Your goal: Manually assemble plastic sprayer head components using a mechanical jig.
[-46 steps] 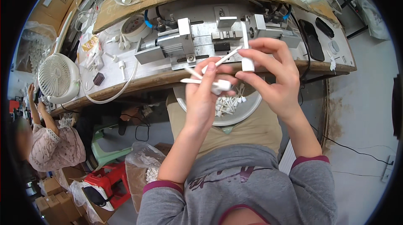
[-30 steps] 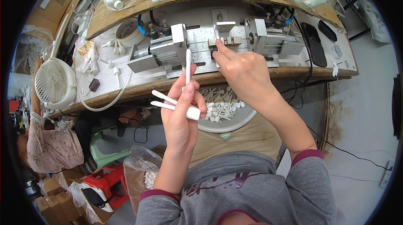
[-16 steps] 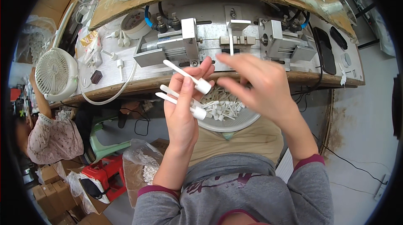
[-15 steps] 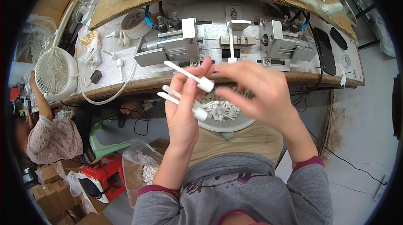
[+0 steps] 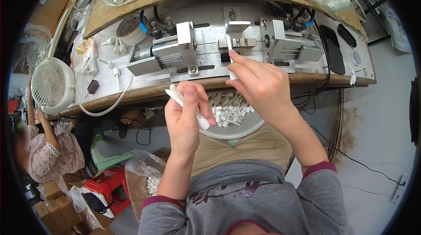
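Manual handling of a single part at a bench-top slotted metal block (image 5: 245,43), seen from above. Right hand (image 5: 263,88) at the block, in a narrow pinch of thumb and fingers on a white capped stem (image 5: 229,43). Stem laid across the block, toward its left end, between the left cylinder assembly (image 5: 186,44) and the right cylinder assembly (image 5: 275,37); upper end just beside an angled metal bracket (image 5: 238,26), contact not clear. Left hand (image 5: 186,116), nearer the body, closed around further white capped stems (image 5: 176,96), with thumb folded over and tips toward the upper left; exact count hidden. Below, a pale grey basin (image 5: 239,133) of loose capped parts (image 5: 231,111). Step in hand, by judgement: hand positioning of the stem at the block; seating or lifting out, impossible to tell. Next move, if seating: calling for a straight lie, clean release and fingertips well clear of the space between the cylinders. If lifting: calling for a steady pinch and a straight rise, without levering against the block
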Action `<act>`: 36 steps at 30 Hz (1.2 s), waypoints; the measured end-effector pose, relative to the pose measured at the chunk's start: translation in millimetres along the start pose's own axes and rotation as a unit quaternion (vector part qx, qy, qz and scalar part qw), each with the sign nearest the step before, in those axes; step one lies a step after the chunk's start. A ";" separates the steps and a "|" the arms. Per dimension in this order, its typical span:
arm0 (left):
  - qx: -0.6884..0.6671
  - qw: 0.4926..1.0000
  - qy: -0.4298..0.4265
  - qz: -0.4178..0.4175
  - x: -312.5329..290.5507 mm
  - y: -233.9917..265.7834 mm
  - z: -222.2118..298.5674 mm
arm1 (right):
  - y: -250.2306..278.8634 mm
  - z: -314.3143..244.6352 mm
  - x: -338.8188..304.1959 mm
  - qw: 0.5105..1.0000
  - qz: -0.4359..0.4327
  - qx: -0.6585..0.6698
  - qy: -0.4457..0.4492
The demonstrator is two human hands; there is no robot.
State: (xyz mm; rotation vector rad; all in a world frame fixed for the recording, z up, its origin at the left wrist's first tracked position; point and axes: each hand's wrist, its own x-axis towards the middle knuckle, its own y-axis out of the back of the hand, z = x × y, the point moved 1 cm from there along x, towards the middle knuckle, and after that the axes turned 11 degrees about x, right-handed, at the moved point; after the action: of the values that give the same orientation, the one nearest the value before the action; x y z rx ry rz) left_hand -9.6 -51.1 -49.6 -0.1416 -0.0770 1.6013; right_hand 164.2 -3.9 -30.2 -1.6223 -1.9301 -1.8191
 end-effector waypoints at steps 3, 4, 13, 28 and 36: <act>-0.041 0.999 0.008 -0.001 -0.5 -2.5 3.9 | -6.4 0.8 9.3 0.995 -0.053 -0.082 -0.025; -0.054 0.998 0.014 0.001 0.5 -2.2 3.0 | -8.2 0.3 11.7 0.993 -0.067 -0.095 -0.025; -0.162 0.986 0.032 -0.017 9.3 -2.4 -0.8 | 0.2 -1.4 20.9 0.989 -0.115 -0.082 -0.043; -0.057 0.995 0.042 -0.063 9.8 -19.8 -5.2 | 16.3 -8.2 -4.7 0.987 -0.016 0.150 -0.057; -0.046 0.996 0.001 -0.083 -2.3 -9.5 11.6 | 2.8 6.6 10.7 0.993 -0.103 -0.043 -0.039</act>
State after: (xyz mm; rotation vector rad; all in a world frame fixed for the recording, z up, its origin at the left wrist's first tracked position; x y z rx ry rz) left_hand -1.7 -52.6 -36.8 -0.2027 -0.1565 1.4324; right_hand 165.1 7.1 -23.6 -1.5933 -2.1551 -1.9645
